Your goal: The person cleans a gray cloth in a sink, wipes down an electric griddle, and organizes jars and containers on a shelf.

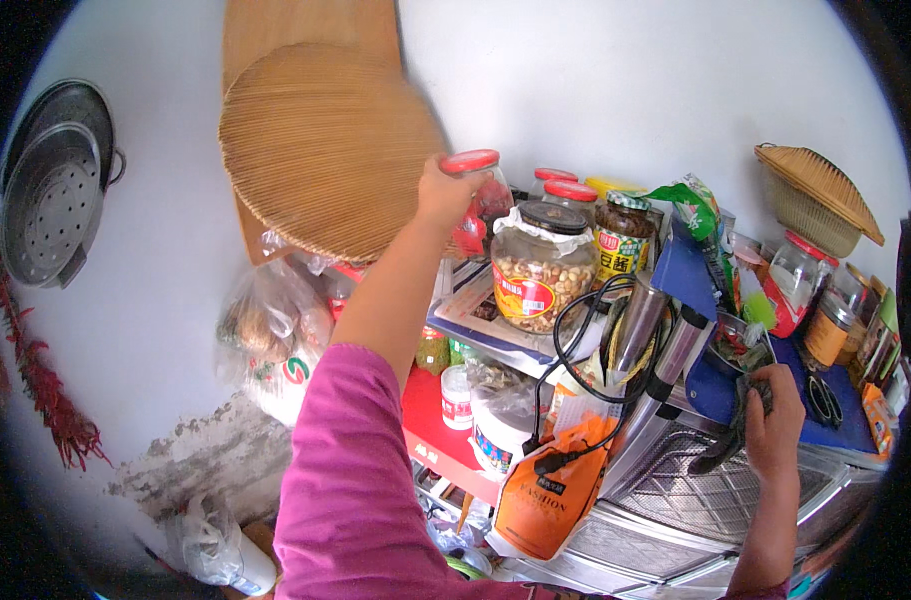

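Observation:
My left hand (444,196) grips a glass jar with a red lid (472,160), raised at the left end of the blue shelf. Red wrapping or contents show at the jar's lower part. Just right of it stands a big glass jar of nuts (534,277) with a black lid and a plastic sheet under the lid. In my right hand (778,427) is a dark grey cloth (734,431), hanging over the blue shelf's front edge. A metal bowl (725,360) with small items lies beside that hand, and black-handled scissors (823,401) rest to its right.
Behind my left hand leans a round woven straw lid (328,150). A coiled black power cord (575,337) and an orange bag (549,499) hang in front of the shelves. Plastic bags (275,330) hang at left. More jars (793,277) and a basket (815,210) stand right.

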The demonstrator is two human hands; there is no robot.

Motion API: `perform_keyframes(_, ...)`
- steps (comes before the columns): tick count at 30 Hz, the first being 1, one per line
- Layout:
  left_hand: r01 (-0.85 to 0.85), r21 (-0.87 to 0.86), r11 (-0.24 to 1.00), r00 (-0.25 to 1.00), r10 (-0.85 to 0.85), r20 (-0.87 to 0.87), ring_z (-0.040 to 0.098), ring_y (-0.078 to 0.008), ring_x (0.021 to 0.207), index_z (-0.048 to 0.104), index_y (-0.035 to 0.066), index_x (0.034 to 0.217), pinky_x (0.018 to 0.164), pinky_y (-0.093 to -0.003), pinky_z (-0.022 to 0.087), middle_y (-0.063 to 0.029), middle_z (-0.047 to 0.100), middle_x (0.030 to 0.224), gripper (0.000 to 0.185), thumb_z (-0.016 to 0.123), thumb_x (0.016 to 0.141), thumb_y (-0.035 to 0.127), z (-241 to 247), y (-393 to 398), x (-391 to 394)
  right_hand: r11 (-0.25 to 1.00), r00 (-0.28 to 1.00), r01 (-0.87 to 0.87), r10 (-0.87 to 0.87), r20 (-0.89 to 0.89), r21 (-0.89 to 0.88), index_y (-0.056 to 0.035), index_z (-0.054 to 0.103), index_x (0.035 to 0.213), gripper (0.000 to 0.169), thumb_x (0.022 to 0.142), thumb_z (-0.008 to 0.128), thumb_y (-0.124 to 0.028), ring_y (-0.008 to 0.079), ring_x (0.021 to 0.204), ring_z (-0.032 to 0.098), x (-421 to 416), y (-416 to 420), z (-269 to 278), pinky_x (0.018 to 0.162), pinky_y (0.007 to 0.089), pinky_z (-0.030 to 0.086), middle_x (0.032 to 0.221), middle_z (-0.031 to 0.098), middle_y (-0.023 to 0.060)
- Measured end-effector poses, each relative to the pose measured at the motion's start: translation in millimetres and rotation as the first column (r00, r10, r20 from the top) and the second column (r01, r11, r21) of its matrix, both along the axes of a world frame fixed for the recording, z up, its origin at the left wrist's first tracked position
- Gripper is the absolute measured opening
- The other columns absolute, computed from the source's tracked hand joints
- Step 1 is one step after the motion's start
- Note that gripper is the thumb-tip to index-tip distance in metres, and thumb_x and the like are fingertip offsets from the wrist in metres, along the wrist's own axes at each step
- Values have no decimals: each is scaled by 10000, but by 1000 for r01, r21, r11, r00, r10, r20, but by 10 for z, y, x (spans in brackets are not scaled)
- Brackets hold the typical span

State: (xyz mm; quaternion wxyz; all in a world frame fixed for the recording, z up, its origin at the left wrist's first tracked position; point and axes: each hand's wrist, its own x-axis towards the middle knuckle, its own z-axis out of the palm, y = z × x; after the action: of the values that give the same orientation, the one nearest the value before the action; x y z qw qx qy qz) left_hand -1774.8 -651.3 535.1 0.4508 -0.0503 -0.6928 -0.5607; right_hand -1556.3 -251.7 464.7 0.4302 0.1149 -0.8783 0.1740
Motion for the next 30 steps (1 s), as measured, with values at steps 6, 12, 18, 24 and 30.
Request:
perform_keyframes(6,-10,-162,987,999,15,29,515,-295,974,361,-104,1146,833,-331,409,-245,507,1049,816,752,536,271,6,183,-372,999,1000,20,-19,-24,30,4,466,809,151,667,498,-37,340,746,499,4,-74,42,686,351,395,783,483,164)
perform_keyframes(12,8,-235,972,998,6,60,576,-258,777,366,-93,1143,655,-315,474,-235,536,975,806,763,533,254,-9,136,-635,999,1000,20,-20,-15,39,22,442,805,142,677,447,-41,309,731,470,-21,-98,46,689,302,380,778,446,157)
perform_keyframes(18,296,-107,949,931,-262,254,452,-251,1055,159,-83,1253,862,-316,391,-242,409,1171,1031,785,538,319,-136,2,-613,996,996,84,-84,-20,-2,23,468,787,150,654,461,-45,326,727,491,-12,-152,28,685,323,390,754,469,167)
perform_keyframes(24,325,-214,921,901,-233,364,376,-282,1128,12,-87,1265,901,-347,364,-250,337,1225,1199,821,468,298,-371,-174,-928,996,995,78,-76,-58,42,20,459,791,146,655,465,-32,323,709,475,12,-142,50,673,325,387,757,459,163)
perform_keyframes(30,111,-253,961,969,-48,241,452,-299,1054,374,-79,1104,852,-343,396,-236,465,1100,743,705,635,392,-73,-179,-335,998,998,56,-56,-14,10,33,440,802,135,686,443,-35,290,727,463,-40,-161,13,695,294,373,763,441,156)
